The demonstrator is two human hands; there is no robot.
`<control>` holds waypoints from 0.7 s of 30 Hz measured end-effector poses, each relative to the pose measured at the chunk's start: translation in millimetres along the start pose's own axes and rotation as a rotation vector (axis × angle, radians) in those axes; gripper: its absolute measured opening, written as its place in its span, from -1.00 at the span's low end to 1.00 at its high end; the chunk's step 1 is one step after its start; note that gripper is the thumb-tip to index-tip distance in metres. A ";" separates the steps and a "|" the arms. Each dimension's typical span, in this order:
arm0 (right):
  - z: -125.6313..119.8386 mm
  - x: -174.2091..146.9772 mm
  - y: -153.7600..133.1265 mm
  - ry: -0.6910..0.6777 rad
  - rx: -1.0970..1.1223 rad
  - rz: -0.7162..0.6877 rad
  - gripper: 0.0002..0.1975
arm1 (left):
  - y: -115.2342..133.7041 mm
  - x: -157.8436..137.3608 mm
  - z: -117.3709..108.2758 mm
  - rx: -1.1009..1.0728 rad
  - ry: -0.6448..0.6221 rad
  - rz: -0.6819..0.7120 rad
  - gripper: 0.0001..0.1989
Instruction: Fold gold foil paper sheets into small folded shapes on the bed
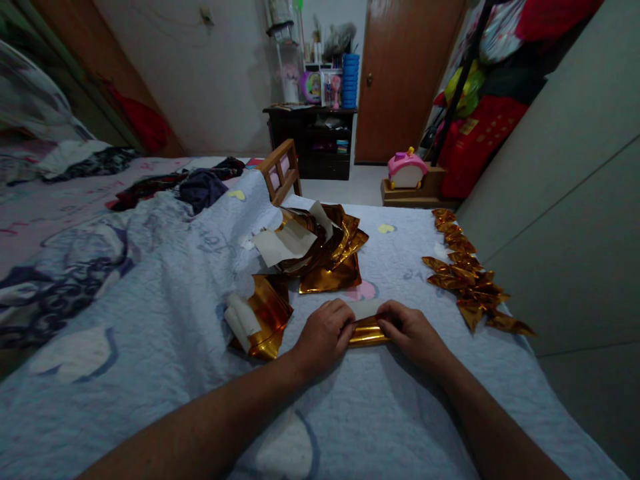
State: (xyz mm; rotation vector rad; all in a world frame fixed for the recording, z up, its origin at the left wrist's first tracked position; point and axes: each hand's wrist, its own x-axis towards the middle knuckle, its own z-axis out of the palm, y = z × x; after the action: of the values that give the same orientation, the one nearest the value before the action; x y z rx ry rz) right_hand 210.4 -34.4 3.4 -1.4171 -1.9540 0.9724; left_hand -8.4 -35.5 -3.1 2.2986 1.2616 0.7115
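Note:
Between my two hands a sheet of gold foil paper (369,333) lies on the bed, its near part rolled or folded over and its pale back showing at the far side. My left hand (326,333) pinches its left end. At the right end, my right hand (407,331) grips it with thumb and fingers. Just beyond stands a fanned stack of gold foil sheets (330,277) with white backs. A smaller curled bunch of foil sheets (273,313) rests left of my left hand.
Folded gold foil pieces (470,280) lie in a heap along the bed's right edge, beside a pale cabinet (565,267). Rumpled dark clothes (203,190) and bedding are at the left. A wooden bed rail (280,173) rises at the far edge.

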 end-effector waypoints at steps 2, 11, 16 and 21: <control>0.0 0.0 -0.2 -0.002 -0.016 0.008 -0.86 | -1.2 -0.1 -0.5 0.005 -0.010 0.001 -0.92; -3.8 0.2 -3.6 -0.032 -0.036 0.020 -0.86 | 3.8 -10.5 -35.7 0.200 -0.108 0.108 -0.82; -4.2 0.4 -3.8 -0.041 -0.050 0.022 -0.87 | -11.7 -11.4 -91.5 0.444 0.164 -0.046 -0.80; -3.7 0.8 -3.8 -0.049 -0.061 0.026 -0.87 | -59.0 -30.1 -140.0 0.823 0.398 -0.562 -0.72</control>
State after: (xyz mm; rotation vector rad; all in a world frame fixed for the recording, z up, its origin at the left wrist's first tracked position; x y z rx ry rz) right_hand 210.8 -33.5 8.6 -1.4679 -2.0214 0.9754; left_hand -146.2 -15.6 64.8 2.1875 2.6395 0.4995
